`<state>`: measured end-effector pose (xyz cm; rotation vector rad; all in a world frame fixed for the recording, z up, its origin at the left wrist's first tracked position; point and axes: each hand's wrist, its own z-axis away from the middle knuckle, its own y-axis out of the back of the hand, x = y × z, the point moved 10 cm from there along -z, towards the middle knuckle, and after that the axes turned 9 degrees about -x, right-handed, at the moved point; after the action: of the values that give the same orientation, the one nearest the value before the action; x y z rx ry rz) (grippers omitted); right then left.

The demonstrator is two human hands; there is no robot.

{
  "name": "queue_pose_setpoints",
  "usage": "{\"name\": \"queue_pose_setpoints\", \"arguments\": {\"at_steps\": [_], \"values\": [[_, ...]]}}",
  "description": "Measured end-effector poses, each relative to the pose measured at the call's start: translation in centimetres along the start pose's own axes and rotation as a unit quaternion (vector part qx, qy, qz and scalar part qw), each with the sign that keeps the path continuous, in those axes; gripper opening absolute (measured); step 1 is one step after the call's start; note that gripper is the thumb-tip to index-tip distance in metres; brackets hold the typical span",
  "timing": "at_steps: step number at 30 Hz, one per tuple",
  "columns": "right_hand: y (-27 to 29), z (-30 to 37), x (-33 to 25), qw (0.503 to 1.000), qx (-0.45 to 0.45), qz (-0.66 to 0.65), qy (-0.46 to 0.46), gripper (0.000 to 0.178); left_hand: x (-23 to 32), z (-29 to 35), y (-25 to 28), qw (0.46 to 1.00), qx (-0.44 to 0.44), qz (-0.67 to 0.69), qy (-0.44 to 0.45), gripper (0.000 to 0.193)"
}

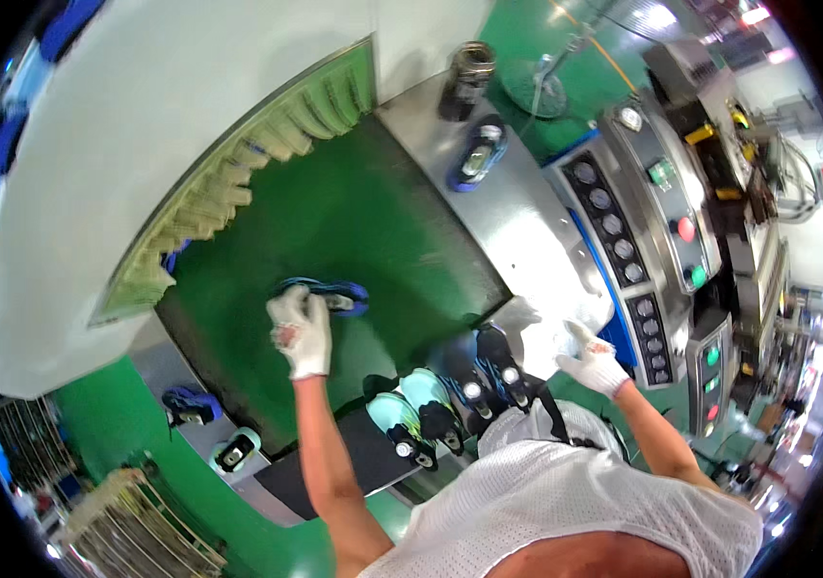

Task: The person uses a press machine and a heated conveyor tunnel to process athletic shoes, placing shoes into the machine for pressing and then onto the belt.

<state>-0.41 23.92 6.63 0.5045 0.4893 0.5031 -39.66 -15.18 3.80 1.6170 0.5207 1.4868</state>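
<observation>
My left hand (300, 332), in a white glove, is closed over one end of a dark shoe (346, 298) with blue edges, low over the green conveyor belt (334, 222). Fingers apart and holding nothing, my gloved right hand (594, 362) is by the shiny metal side table (551, 299). Along the near edge of the belt, close to my body, stand teal shoes (425, 387) and dark shoes (496, 364). Their openings seem filled by forms with round metal-looking spots.
Green strip curtains (267, 144) hang at a pale machine housing (180, 106) across the belt. A dark shoe (479, 154) and a metal canister (469, 77) stand at the far right. Control panels (619, 226) border the right side. Shoes (195, 407) line the left ledge.
</observation>
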Motion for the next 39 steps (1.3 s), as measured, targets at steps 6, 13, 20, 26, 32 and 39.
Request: {"name": "queue_pose_setpoints", "arguments": {"at_steps": [6, 13, 20, 26, 32, 39], "values": [[2.6, 3.5, -7.3, 0.969, 0.153, -0.020, 0.194, 0.081, 32.3, 12.9, -10.3, 0.931, -0.256, 0.126, -0.229, 0.026], [11.2, 16.3, 11.6, 0.869, 0.301, -0.370, 0.131, 0.079, 59.4, 27.1, -13.6, 0.728, -0.360, 0.186, -0.553, 0.052], [6.1, 32.2, 28.3, 0.471, 0.351, -0.797, 0.145, 0.051, 76.9, 38.3, -18.0, 0.655, -0.433, 0.223, -0.577, 0.056], [6.3, 36.1, 37.6, 0.291, 0.451, -0.813, 0.224, 0.045, 88.4, 44.2, -29.7, 0.641, -0.447, 0.174, -0.599, 0.060], [4.3, 40.9, 44.2, 0.279, 0.521, -0.780, 0.203, 0.066, 98.2, 48.4, -49.6, 0.731, -0.410, 0.026, -0.545, 0.074], [0.7, 43.2, 45.7, 0.210, 0.540, -0.803, 0.138, 0.071, 102.6, 48.9, -62.6, 0.788, -0.369, -0.094, -0.483, 0.073]]}}
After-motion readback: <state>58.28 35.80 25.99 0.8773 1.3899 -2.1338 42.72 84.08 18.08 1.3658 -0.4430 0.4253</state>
